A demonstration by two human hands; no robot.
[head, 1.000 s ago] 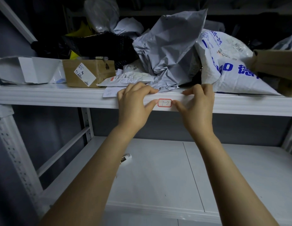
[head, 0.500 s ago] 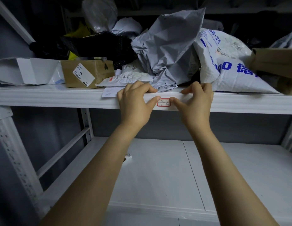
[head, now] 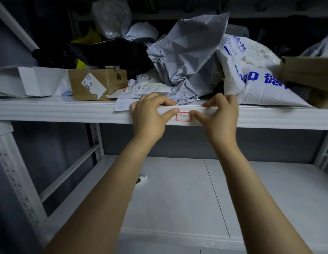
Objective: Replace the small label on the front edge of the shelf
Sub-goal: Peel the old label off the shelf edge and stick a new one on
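cluttered white shelf [head: 49, 114], grey wall [head: 178, 142], dim light

A parcel storeroom: white metal racking [head: 49, 111] piled with grey mailer bags [head: 187, 57], a labelled cardboard box [head: 97, 84] and a printed courier sack [head: 260, 79].

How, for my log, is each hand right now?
Left hand: fingers curled over the shelf edge, thumb beside the label.
Right hand: grips the shelf edge, thumb touching the label.
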